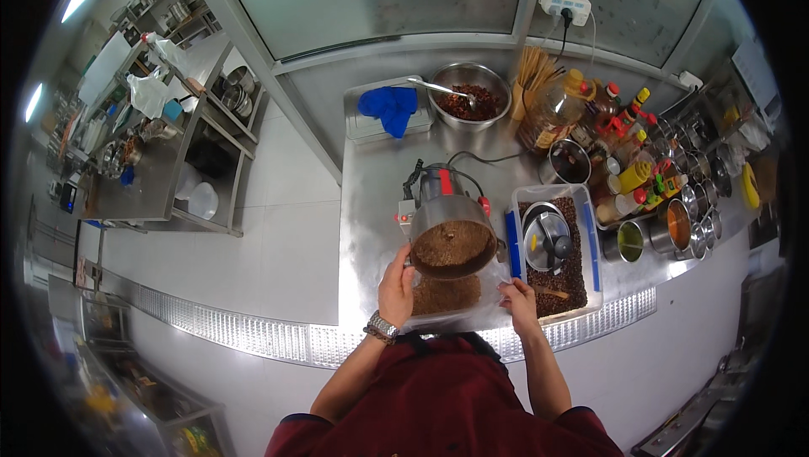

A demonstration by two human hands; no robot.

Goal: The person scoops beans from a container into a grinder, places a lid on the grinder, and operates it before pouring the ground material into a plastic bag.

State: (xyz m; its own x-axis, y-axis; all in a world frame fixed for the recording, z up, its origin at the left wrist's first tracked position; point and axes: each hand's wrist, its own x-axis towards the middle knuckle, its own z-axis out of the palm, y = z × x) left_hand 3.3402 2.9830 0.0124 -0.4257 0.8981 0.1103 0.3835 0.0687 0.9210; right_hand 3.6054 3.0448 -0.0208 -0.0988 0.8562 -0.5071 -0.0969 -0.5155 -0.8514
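A steel electric grinder [450, 207] tips its open mouth towards me, with coarse brown powder [455, 243] inside. My left hand [397, 286] grips the left side of the bowl near its rim; I cannot tell if it also holds plastic. Between thumb and fingers, my right hand [519, 300] pinches the edge of a clear plastic bag [499, 272] at the bowl's lower right. More brown powder [445, 294] lies in the bag under the mouth. To the right, the round grinder lid [543, 223] rests in a clear plastic bin [594, 296] of dark granules [572, 267].
Behind the grinder stand a steel bowl [469, 117] of dark red flakes with a spoon and a lidded box [373, 131] under a blue cloth [392, 106]. Bottles, jars and steel sauce pots [622, 245] crowd the right side. A black cord [490, 159] crosses the steel table [373, 191].
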